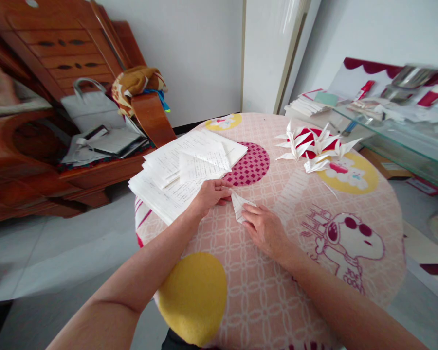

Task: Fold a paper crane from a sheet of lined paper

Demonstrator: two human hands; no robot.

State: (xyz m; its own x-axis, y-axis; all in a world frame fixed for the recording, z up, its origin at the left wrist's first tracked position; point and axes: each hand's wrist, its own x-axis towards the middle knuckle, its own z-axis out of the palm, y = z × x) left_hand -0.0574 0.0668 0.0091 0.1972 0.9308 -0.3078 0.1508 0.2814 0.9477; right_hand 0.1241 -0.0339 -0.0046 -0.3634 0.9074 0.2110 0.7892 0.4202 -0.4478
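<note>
A small folded piece of printed paper (240,204) lies on the round table's pink cartoon cloth (277,272). My left hand (211,193) pinches its upper corner with thumb and fingers closed. My right hand (264,227) lies over its lower right part, fingers pressed down on the fold. Just behind my left hand is a loose stack of printed sheets (184,172). Several folded white paper cranes (312,146) sit at the far right of the table.
A wooden bench (95,165) to the left holds a grey bag (91,109), papers and a brown cloth bundle (138,83). A glass shelf (397,126) with papers and cluttered items stands at the right. Grey tiled floor surrounds the table.
</note>
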